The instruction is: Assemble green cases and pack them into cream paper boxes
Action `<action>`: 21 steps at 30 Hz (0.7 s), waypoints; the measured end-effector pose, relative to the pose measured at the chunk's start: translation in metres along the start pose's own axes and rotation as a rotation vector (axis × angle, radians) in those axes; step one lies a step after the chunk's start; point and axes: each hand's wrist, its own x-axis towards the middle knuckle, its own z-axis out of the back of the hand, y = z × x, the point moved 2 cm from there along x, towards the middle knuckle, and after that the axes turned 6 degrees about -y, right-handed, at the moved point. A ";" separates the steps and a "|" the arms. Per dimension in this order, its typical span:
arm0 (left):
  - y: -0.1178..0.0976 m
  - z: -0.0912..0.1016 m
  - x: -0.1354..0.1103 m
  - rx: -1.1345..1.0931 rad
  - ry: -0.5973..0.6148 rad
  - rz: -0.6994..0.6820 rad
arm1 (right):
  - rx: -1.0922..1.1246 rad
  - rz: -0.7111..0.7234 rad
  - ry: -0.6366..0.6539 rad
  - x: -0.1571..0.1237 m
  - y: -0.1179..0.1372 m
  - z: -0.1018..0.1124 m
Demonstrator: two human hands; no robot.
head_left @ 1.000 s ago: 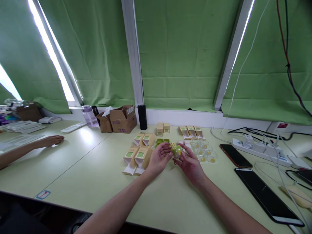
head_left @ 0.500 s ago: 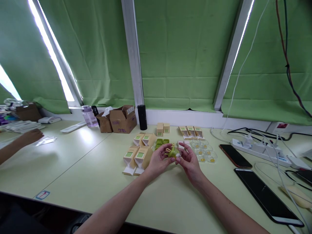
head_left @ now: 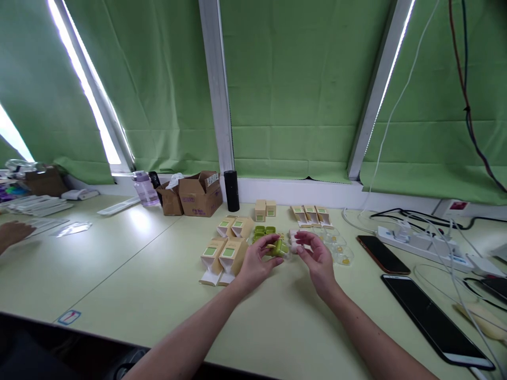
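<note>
My left hand (head_left: 255, 261) pinches a small green pot-like piece (head_left: 280, 247), with a pale cord loop at its top, between thumb and fingers. To its right, my right hand (head_left: 318, 258) is apart from the piece, fingers curved and spread with nothing visible in them. Behind the fingertips sit small white-pink blocks (head_left: 293, 237) and several green cups (head_left: 264, 230), partly covered by my hands. Clear plastic domes with yellow centres (head_left: 344, 257) lie beyond my right hand. Open kraft boxes (head_left: 233, 252) with green labels stand left of my left hand.
Two small closed boxes (head_left: 260, 210) and a row of three opened boxes (head_left: 310, 215) stand at the back. Two phones (head_left: 435, 319) and a cabled power strip (head_left: 423, 240) lie right. Cardboard cartons (head_left: 200, 196) and a black cylinder (head_left: 231, 191) are behind. Another person's hand (head_left: 13, 233) is far left.
My right hand has let go of the green piece and moved right, opening a gap. The piece stays in my left hand, turned somewhat. The other person's hand has moved left.
</note>
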 end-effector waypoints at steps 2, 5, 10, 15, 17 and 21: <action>0.000 0.001 -0.001 0.117 -0.002 -0.025 | -0.185 0.085 -0.077 0.009 0.000 0.009; -0.002 0.002 -0.005 0.302 0.041 -0.082 | -0.476 0.158 -0.142 0.031 -0.004 0.024; -0.005 -0.001 -0.013 0.500 0.179 -0.190 | -1.025 0.165 0.000 0.079 -0.010 0.038; -0.008 -0.003 -0.014 0.636 0.239 -0.226 | -1.272 0.175 0.228 0.115 -0.014 0.037; -0.009 -0.004 -0.013 0.680 0.259 -0.227 | -1.361 0.169 0.339 0.123 -0.018 0.035; -0.010 -0.005 -0.014 0.715 0.280 -0.246 | -1.501 0.129 0.504 0.132 -0.029 0.032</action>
